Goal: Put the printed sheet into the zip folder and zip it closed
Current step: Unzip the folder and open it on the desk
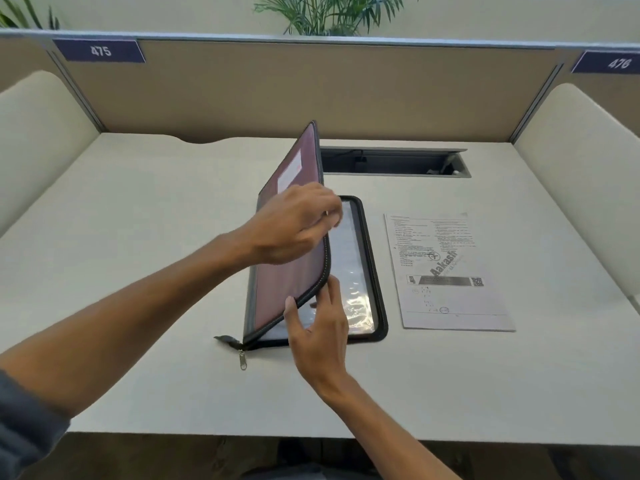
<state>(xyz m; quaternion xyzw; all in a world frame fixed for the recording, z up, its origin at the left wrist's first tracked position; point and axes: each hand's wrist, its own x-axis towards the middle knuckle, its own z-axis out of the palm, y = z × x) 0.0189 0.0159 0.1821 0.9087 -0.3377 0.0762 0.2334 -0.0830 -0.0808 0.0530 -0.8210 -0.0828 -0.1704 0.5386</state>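
The zip folder [367, 271] lies in the middle of the white desk, unzipped, with shiny clear sleeves showing inside. Its maroon front cover [294, 174] stands lifted up on its left hinge edge. My left hand [291, 223] grips the cover's free long edge near its middle. My right hand [318, 327] pinches the cover's near corner between thumb and fingers. The zip pull [243, 360] hangs off the folder's near left corner. The printed sheet [446, 271] lies flat on the desk just right of the folder, touched by neither hand.
A recessed cable tray [394, 162] opens in the desk behind the folder. Tan partition panels with number plates 475 [100, 50] and 476 [618, 63] wall the back. Cream side dividers [38, 126] flank the desk. The desk's near edge [311, 439] runs below my arms.
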